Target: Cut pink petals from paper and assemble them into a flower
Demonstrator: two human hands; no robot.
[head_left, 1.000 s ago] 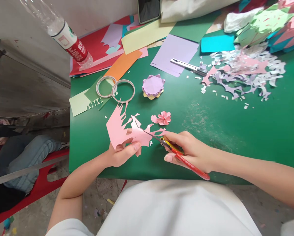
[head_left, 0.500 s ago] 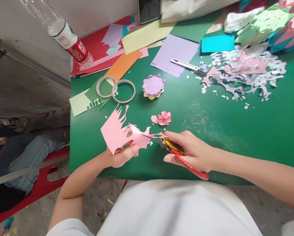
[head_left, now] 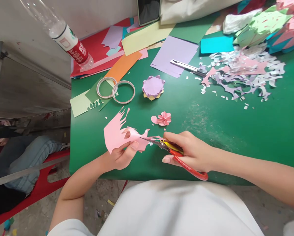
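Observation:
My left hand (head_left: pixel 124 155) pinches a jagged, partly cut sheet of pink paper (head_left: pixel 115 131) between thumb and fingers, above the front of the table. Fingers under the sheet are partly hidden. My right hand (head_left: pixel 188 150) grips scissors (head_left: pixel 175 151) with red and yellow handles. Their blades point left and lie across the pink paper by my left thumb. A thin pink strip hangs along the blades. Just beyond the scissors, a small pink paper flower (head_left: pixel 164 118) lies on the green table (head_left: pixel 181 108) with a loose petal at its left.
Behind the flower stands a purple and yellow paper piece (head_left: pixel 153 87). Two tape rolls (head_left: pixel 123 91) lie left of it. A box cutter (head_left: pixel 186 66) rests on purple sheets (head_left: pixel 173 49). Paper scraps (head_left: pixel 247 70) are heaped at right. A plastic bottle (head_left: pixel 73 46) stands back left.
My left hand and the pink paper have shifted slightly right, and the sheet has tilted. The scissor blades now reach a little further left over the paper. My right hand has hardly moved.

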